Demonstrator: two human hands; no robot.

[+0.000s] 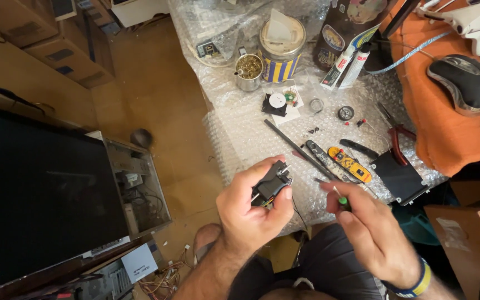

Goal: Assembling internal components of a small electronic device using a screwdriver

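Black open PC case (56, 205) sits far left of bubble-wrap bench (240, 133). L hand (251, 208) clenched round small black module (271, 183), just off bench's near edge. R hand (370, 228) pinches green-handled screwdriver (333, 193), tip near module, not touching. Spare parts lie loose on bench; work looks mid-way.

Computer mouse (464, 82) on orange cloth (451, 133)

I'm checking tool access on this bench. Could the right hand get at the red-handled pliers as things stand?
Probably yes. The pliers lie uncovered on the bubble wrap, with nothing between them and the right hand. That hand, however, already grips a small green-handled screwdriver.
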